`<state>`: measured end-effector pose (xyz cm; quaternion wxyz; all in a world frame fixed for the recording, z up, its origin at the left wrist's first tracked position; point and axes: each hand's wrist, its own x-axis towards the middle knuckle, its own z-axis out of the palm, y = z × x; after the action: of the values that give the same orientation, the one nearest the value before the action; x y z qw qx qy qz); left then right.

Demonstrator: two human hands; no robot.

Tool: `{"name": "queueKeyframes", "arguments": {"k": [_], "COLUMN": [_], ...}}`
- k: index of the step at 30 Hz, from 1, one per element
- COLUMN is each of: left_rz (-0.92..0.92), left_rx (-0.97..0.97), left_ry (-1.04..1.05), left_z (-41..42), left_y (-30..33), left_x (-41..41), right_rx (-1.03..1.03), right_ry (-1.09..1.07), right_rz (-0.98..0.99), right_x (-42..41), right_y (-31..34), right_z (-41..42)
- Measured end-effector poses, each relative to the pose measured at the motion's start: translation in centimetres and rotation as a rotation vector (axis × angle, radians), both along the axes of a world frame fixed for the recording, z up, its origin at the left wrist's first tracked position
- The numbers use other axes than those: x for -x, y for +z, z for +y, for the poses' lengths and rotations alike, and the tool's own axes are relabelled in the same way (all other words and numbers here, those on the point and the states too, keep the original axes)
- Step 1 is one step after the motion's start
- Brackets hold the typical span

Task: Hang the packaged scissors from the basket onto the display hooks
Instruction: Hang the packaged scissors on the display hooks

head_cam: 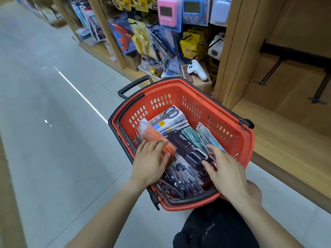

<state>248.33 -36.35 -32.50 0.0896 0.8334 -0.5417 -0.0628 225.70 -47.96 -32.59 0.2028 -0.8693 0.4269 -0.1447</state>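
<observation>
A: Where are both hands?

B: Both are down inside the red basket [211, 111], which sits on the grey floor [44, 104] beside the wooden shelving [238, 56]. The left hand [150, 163] lies on a stack of orange packs [157, 140]; its fingers [161, 145] are spread almost straight across the top of that stack, pressing rather than curling round it. There is a ring on one finger.

A: And the right hand?

B: The right hand [227, 172] reaches in from the near right corner. Its fingers [215, 149] are loosely extended and touch the blue-edged packs [206, 135] leaning by the right wall. I cannot tell whether any pack is actually pinched.

A: Where are the packaged scissors?

B: All in the basket. Between the two sets of fingers lies a dark pack printed "Scissors" [186, 145], flat on top. Just below the fingertips, toward the wrists, a row of dark packs [180, 181] stands on edge. Beyond the fingers, at the far end, a grey and yellow stack [170, 117] shows black-handled scissors on top, and a teal pack [190, 134] is tucked beside it.

A: And the display hooks?

B: Black hooks [320, 86] stick out of the bare panel well to the right of the right hand's fingers.
</observation>
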Motion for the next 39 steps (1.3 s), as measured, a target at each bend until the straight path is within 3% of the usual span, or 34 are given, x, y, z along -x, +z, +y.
{"name": "queueKeyframes", "arguments": {"k": [4,8,10,13,17,21,24,27,32,39], "left_rz": [-0.008,0.002,0.043,0.120,0.175,0.354,0.166,0.041,0.310,0.469], "left_rx": [-0.037,-0.066,-0.075,-0.067,-0.149,-0.188,-0.224,-0.350,-0.371,-0.374], "left_ry": [0.014,-0.003,-0.037,-0.114,-0.250,-0.299,-0.308,-0.316,-0.249,-0.244], "left_z": [-0.2,-0.1,0.0,0.0,-0.1,0.2,0.3,0.4,0.5,0.1], "left_y": [0.1,0.5,0.7,1.2,1.6,2.7,3.4,4.2,4.8,5.5], "left_x": [0.1,0.2,0.0,0.2,0.7,-0.6,-2.3,-3.1,-3.1,-3.3], "right_rx": [-0.028,-0.327,-0.392,-0.369,-0.424,-0.428,-0.430,-0.297,-0.223,-0.228], "right_ry": [0.006,0.060,0.158,0.283,0.385,0.351,0.343,0.364,0.407,0.421], "right_rz": [0.032,0.009,0.129,0.371,0.426,0.384,0.280,0.328,0.385,0.422], "right_x": [-0.1,-0.9,-1.6,-2.8,-4.4,-4.9,-5.0,-5.2,-6.9,-8.2], "right_y": [0.4,0.9,1.4,2.2,2.2,2.4,3.1,3.6,3.6,3.1], "right_z": [-0.2,-0.3,0.0,0.6,1.2,1.7,2.3,3.5,5.6,5.5]}}
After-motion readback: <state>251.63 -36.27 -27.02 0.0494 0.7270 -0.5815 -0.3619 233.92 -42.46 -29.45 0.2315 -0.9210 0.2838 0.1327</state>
